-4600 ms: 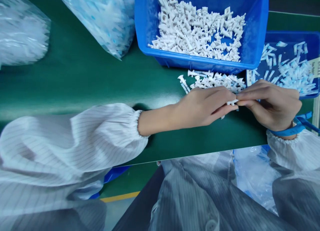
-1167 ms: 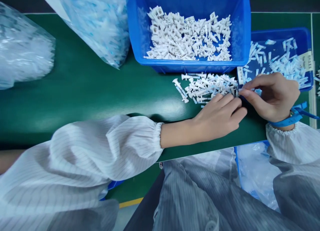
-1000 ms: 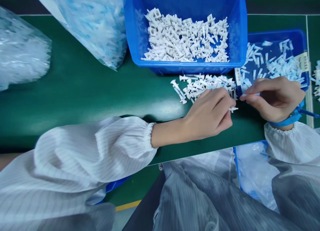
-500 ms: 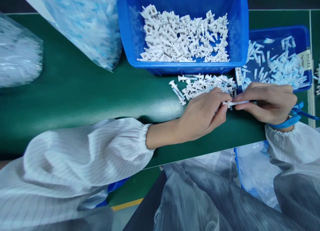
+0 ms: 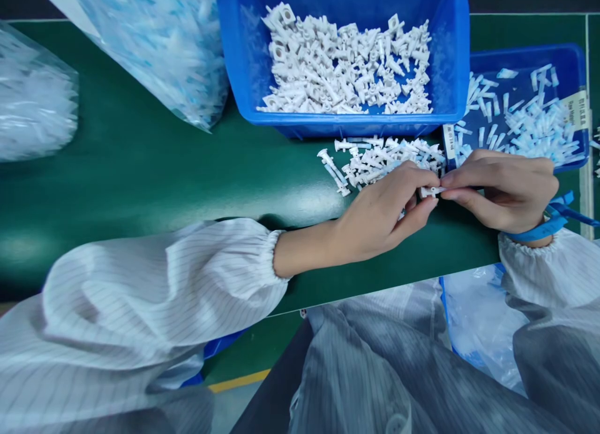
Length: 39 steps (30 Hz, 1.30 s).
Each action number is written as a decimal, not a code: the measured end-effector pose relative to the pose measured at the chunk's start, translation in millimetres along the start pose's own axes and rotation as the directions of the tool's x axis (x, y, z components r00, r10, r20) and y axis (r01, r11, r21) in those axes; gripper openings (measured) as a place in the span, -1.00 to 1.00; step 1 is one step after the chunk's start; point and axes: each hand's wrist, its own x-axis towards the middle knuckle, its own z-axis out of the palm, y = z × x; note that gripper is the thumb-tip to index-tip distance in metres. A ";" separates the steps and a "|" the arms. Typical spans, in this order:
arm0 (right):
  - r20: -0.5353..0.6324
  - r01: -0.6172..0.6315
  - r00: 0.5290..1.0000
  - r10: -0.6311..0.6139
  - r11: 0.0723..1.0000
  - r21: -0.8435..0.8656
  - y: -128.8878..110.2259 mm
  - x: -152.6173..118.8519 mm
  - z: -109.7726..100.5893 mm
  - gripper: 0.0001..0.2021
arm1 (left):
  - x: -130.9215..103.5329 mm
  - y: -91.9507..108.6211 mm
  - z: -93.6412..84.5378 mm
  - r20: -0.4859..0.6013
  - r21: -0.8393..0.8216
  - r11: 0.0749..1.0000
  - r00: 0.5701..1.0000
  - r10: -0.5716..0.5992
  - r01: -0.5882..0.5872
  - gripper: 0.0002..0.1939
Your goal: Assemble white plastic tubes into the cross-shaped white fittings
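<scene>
My left hand (image 5: pixel 384 209) pinches a small white plastic fitting (image 5: pixel 428 192) between thumb and fingers, just above the green table. To its right, my right hand (image 5: pixel 510 187) has thumb and forefinger closed on the narrow, pale end piece (image 5: pixel 442 189) of that fitting; the fingertips hide most of it. A heap of white fittings with pale blue sleeves (image 5: pixel 382 161) lies behind my left hand. Past the heap stands a deep blue bin (image 5: pixel 347 120) with loose white fittings (image 5: pixel 323 71). Behind my right hand is a shallow blue tray (image 5: pixel 504 55) of pale blue, tube-like caps (image 5: pixel 539 131).
At the back left lie a large clear bag of blue-and-white parts (image 5: pixel 159 52) and another bag of whitish parts (image 5: pixel 32 96). The green table (image 5: pixel 164 184) ends at a front edge near my lap. Below it, a blue container holds clear plastic bags (image 5: pixel 482 315).
The long, translucent piece that stuck out rightward through my right fingertips no longer shows there. The white fitting shows a little more between my hands, and the view has shifted slightly.
</scene>
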 end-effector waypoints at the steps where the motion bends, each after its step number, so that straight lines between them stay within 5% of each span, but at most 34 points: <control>1: 0.002 -0.008 1.000 0.008 1.000 -0.007 -0.5 0.2 0.2 -0.86 | 0.3 0.1 -0.5 -0.003 -0.004 1.000 1.000 0.000 0.000 -0.90; 9: -0.068 0.012 0.998 -0.011 1.000 0.019 4.1 -1.7 -2.8 -0.80 | 1.7 -2.1 -1.1 -0.070 -0.034 0.999 0.997 0.036 -0.038 -0.92; 39: 0.008 -0.069 0.998 0.068 0.995 0.077 -1.4 2.3 1.1 -0.88 | 0.1 -2.9 0.8 -0.018 -0.287 0.955 0.997 -0.079 0.070 -0.76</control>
